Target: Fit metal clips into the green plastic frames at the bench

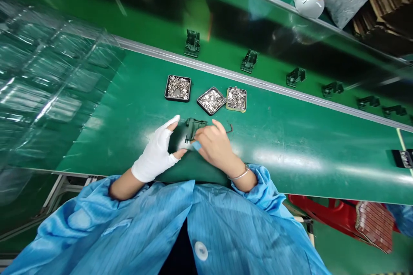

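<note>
A dark green moulded plastic part [192,129] is on the green bench in front of me. My right hand [214,144] is closed at its right side, fingers curled onto the part, with a light blue cover on one finger; the fingertips are partly hidden. In a white fingerless glove, my left hand [158,150] is spread just left of the part, thumb and forefinger wide apart, with nothing seen between them. A small red and black wire [230,128] lies right of my right hand. Beyond the hands sit a black tray [177,99] and two other trays of small shiny metal pieces.
Behind a metal rail [219,70], several similar green parts [192,43] stand in a row on a green strip. Stacked clear plastic trays [48,81] fill the left side. A dark device [402,159] sits at far right; a red stool [318,212] is below the bench edge.
</note>
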`<action>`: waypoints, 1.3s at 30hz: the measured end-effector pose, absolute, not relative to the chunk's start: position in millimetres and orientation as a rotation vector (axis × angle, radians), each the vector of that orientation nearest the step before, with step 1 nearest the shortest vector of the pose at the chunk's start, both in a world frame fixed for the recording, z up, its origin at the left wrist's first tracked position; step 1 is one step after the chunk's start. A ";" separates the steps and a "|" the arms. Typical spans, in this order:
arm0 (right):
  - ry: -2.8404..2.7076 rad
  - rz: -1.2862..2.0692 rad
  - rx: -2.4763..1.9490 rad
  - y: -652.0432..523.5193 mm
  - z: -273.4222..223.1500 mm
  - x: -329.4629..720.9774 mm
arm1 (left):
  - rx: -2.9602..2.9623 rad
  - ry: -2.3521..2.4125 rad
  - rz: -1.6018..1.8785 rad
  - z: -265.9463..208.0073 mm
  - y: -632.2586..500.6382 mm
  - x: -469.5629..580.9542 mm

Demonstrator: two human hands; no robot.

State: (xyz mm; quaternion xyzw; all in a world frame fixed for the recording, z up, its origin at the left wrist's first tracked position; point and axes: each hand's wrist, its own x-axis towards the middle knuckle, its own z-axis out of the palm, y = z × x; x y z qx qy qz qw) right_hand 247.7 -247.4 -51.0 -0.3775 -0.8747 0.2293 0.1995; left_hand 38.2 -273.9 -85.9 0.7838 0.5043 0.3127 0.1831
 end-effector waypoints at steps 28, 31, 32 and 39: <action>-1.543 1.148 -1.030 -208.1 -50.3 277.5 | 2.213 1.494 0.968 -30.5 -253.5 55.2; -1.553 1.314 -0.883 -233.2 -45.6 252.5 | 2.266 1.396 0.932 -24.0 -251.2 69.4; -1.558 1.319 -0.886 -238.3 -45.6 247.8 | 2.295 1.395 0.917 -23.2 -251.0 72.2; -1.849 1.003 -1.098 -240.6 -49.0 247.8 | 2.552 1.598 0.759 -30.8 -254.3 66.2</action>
